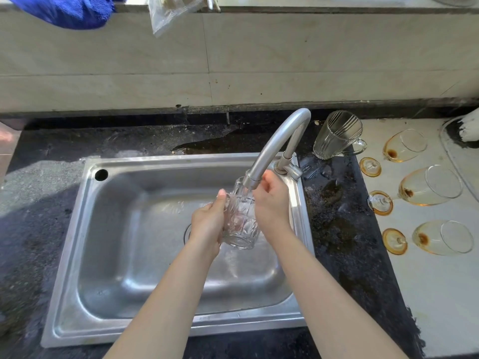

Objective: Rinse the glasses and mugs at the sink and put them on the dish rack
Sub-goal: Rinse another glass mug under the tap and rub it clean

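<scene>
A home kitchen: a stainless-steel sink [67,294] sits in a dark speckled stone worktop [46,156], with a curved tap [274,143] at its back right corner. Behind the sink rises a beige tiled wall [103,60]. Right of the sink lie stained wine glasses [430,186] and a ribbed glass mug [334,136].

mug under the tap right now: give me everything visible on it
The mug is clear glass, thick-walled, with a moulded pattern of raised panels and a heavy base. It is held above the sink bowl, near the drain, tilted a little, mouth up right under the tap spout, with water running in. The left hand grips its left side, thumb up near the rim. The right hand wraps its right side, fingers curled by the rim; any handle is hidden.
</scene>
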